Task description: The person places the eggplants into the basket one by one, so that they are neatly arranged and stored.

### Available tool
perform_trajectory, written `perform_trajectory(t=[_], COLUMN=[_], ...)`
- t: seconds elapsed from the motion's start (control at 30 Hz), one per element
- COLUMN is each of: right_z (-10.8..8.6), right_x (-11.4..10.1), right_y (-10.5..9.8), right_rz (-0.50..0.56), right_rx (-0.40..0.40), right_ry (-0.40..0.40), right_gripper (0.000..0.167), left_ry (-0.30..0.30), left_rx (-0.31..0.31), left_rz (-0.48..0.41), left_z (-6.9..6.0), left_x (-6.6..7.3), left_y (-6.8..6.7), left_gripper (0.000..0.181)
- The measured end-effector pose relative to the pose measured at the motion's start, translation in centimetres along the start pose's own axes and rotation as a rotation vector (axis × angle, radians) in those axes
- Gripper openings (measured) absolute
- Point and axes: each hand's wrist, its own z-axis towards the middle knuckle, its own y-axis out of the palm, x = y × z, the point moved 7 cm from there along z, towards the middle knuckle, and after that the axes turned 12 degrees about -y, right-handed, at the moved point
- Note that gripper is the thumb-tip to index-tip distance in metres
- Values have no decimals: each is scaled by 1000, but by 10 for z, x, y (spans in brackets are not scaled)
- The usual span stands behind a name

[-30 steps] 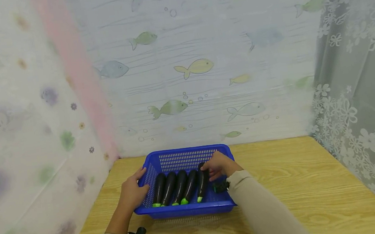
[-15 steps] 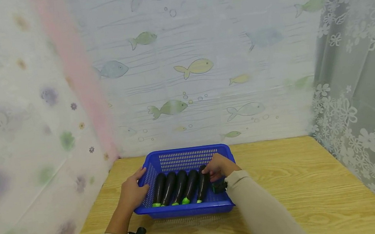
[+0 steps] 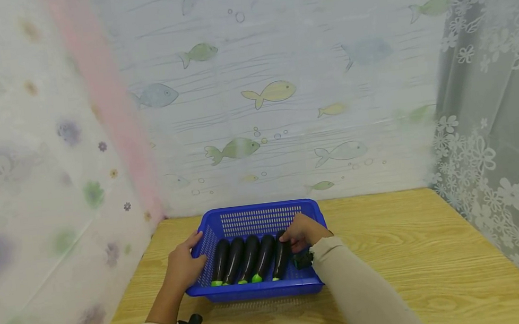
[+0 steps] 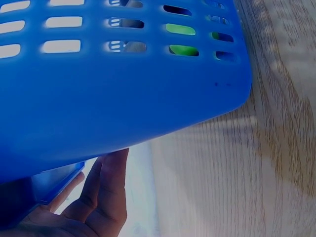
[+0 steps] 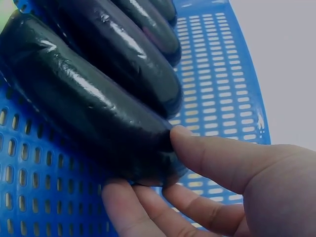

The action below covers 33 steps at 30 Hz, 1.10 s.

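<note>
Several dark, glossy eggplants (image 3: 251,259) lie side by side in a blue perforated plastic basket (image 3: 264,289), their green stem ends toward the near wall. My right hand (image 3: 306,229) pinches the far end of the rightmost eggplant (image 3: 281,258). In the right wrist view, the thumb (image 5: 197,148) is on top of that eggplant and the other fingers are against its side and underside. On the basket's left side, my left hand (image 3: 184,264) grips the rim; the left wrist view has its fingers (image 4: 111,192) at the rim outside the wall.
The basket stands on a wood-grain table (image 3: 395,253), near its far edge. Behind it hangs a fish-print curtain (image 3: 279,127), with a floral sheet (image 3: 53,207) at the left and a lace-patterned curtain (image 3: 506,171) at the right.
The rightmost eggplant has been lowered slightly at its far end and lies flatter, with the right hand still on it. The neighbouring eggplant shifted slightly right. The left hand has stayed in place.
</note>
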Motion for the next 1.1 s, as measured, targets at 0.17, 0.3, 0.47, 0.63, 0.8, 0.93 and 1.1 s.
perform_trajectory(t=[0.17,0.3,0.47,0.63,0.8,0.93,1.1], right_z=[-3,-4,-3,-4,-4,-4,-3], right_x=[-2,-3,-2,-3,-3,-2,-2], right_y=[1,2,0,-1,0,0,0], right_rz=[4,-1,-11,-2,11,32,35], right_rx=[0,-4,0,6,0,-5,-8], right_ry=[-6,-8,-5,-5,-10,-4,-1], right_gripper=[41,39,36,34,36,43,52], left_ry=[-2,-3,6,4,-5,-8,-3], left_rx=[-1,-3,-1,-1,-3,2,8], left_rz=[3,0,-3,2,4,1,0], left_z=[-1,-2,-2,-1,2,3,4], left_x=[-1,-1,0,0,-2,-4,-4], left_y=[-1,-1,-2,-1,0,1,1], left_gripper=[67,67,67,67,68,69,69])
